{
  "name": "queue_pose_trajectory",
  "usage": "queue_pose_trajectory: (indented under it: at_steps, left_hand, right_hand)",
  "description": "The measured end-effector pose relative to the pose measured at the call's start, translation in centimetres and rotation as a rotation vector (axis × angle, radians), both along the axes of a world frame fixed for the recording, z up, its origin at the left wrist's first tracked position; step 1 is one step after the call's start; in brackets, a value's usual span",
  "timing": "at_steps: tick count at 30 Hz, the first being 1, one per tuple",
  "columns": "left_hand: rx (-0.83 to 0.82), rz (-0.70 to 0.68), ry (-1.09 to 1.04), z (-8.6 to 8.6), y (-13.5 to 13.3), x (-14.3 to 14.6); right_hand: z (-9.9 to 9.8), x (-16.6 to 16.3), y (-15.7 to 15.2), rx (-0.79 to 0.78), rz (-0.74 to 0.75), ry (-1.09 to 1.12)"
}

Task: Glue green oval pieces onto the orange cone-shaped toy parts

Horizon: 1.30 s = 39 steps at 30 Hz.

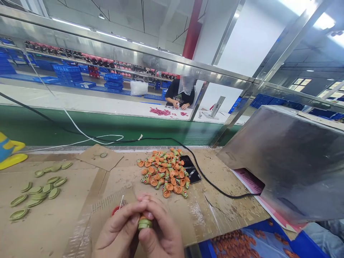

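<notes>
Left hand (118,233) and right hand (161,234) pinch one small green-orange toy piece (145,223) between them, close for control | orange pile (165,173) just beyond, within reach | green ovals (40,191) spread far left.

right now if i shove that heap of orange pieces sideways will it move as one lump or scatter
The orange pieces lie loose and piled, so they would probably scatter. Their rounded cup-like ends suggest some might roll. They look small and likely light, sliding easily on the cardboard.
</notes>
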<state>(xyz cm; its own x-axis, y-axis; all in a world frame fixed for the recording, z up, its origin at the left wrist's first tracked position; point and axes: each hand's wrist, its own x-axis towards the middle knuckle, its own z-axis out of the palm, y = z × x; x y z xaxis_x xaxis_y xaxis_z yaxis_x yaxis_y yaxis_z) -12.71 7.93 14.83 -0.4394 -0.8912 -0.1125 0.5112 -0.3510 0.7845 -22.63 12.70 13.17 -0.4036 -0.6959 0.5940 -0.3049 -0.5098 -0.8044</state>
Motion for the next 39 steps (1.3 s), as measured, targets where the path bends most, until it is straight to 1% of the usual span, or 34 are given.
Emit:
queue_pose_trajectory:
  at_steps: [2,4,5,7,9,11,13,14,16,20,22,23,27,29,33,36,37,39]
  left_hand:
    - [-0.065,0.025,-0.053,-0.3,-0.6,-0.2]
    - [-0.137,0.067,-0.171,-0.7,-1.2,-0.2]
    - [-0.179,0.082,-0.235,-0.9,-1.5,-0.2]
    - [-0.269,0.083,-0.326,-1.0,-2.0,0.1]
    - [-0.323,0.050,-0.372,-1.1,-2.4,0.5]
    - [-0.332,-0.021,-0.414,-1.1,-2.7,0.8]
    - [-0.332,-0.100,-0.455,-1.2,-2.8,0.9]
    - [-0.336,-0.112,-0.466,-1.3,-2.9,0.8]
    - [-0.324,-0.073,-0.465,-1.6,-2.8,0.3]
    - [-0.195,0.100,-0.349,-1.6,-2.5,-1.5]
    - [-0.157,0.111,-0.270,-1.3,-2.6,-2.0]
    - [-0.161,0.096,-0.251,-1.1,-2.7,-2.1]
    - [-0.276,0.015,-0.296,-0.5,-3.1,-1.5]
    - [-0.320,0.008,-0.331,-0.6,-3.0,-1.2]
    - [-0.362,0.053,-0.329,-1.1,-2.7,-1.0]
    - [-0.427,0.063,-0.315,-0.8,-2.5,-1.0]
    - [-0.446,0.071,-0.319,-0.5,-2.3,-1.0]
    - [-0.458,0.104,-0.330,0.2,-2.0,-1.4]
  right_hand:
    - [-0.5,-0.6,-0.5,0.052,-0.051,0.015]
    - [-0.5,-1.5,-0.8,0.062,-0.170,0.077]
    - [-0.3,-1.9,-0.9,0.047,-0.215,0.122]
    - [0.5,-2.6,-0.9,-0.012,-0.232,0.208]
    - [1.4,-3.0,-0.7,-0.072,-0.208,0.279]
    - [1.8,-3.1,-0.6,-0.107,-0.232,0.317]
    - [1.7,-3.0,-0.5,-0.112,-0.278,0.331]
    - [1.6,-2.9,-0.5,-0.110,-0.298,0.332]
    - [1.2,-2.6,-0.6,-0.115,-0.337,0.332]
    - [0.8,-2.3,-1.1,-0.145,-0.416,0.334]
    - [0.9,-2.5,-1.3,-0.128,-0.405,0.315]
    - [1.0,-2.7,-1.4,-0.113,-0.374,0.304]
    - [1.3,-3.6,-1.0,-0.072,-0.206,0.283]
    - [1.4,-3.8,-0.8,-0.067,-0.179,0.284]
    - [1.5,-3.8,-0.5,-0.117,-0.198,0.301]
    - [1.8,-3.5,-0.4,-0.155,-0.209,0.321]
    - [1.9,-3.3,-0.4,-0.162,-0.238,0.341]
    - [2.0,-2.8,-0.5,-0.179,-0.346,0.400]
